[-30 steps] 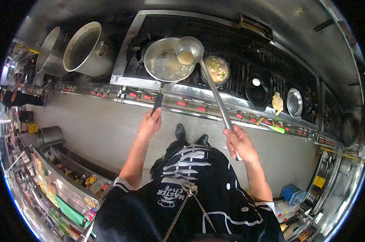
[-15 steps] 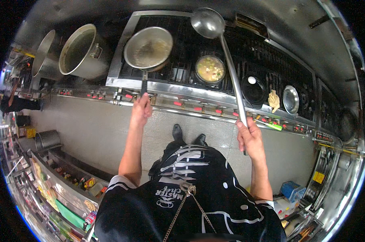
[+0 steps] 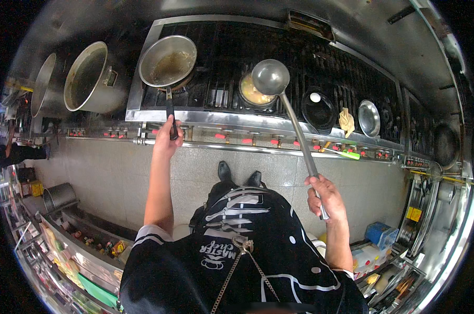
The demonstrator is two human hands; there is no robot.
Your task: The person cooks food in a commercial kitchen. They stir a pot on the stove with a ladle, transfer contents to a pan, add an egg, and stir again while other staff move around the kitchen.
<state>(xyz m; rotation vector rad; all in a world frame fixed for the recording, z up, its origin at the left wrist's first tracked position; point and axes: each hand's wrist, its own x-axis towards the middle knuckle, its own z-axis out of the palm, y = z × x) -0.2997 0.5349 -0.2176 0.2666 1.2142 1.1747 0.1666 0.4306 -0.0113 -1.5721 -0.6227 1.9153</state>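
With my left hand (image 3: 167,137) I grip the black handle of a metal frying pan (image 3: 168,52), which sits over a burner at the stove's left end. Thin brownish liquid covers the pan's bottom. My right hand (image 3: 327,198) is closed round the lower end of a long-handled ladle (image 3: 271,77). The ladle's bowl hangs above a small dark pot (image 3: 250,90) of yellowish soup with chunks in it, hiding its upper right part. Whether the ladle touches the pot I cannot tell.
Two tall stockpots (image 3: 87,78) stand left of the stove. To the right are a black pan (image 3: 320,116) with a white round thing in it, a crumpled tan cloth (image 3: 346,121) and a metal bowl (image 3: 369,118). Red-handled valves (image 3: 249,141) line the stove's front; a green-handled tool (image 3: 348,155) lies there.
The ladle has come nearer to me, its bowl moving from the stove's back edge to above the soup pot. My left hand keeps hold of the pan handle. The whole view has shifted slightly.
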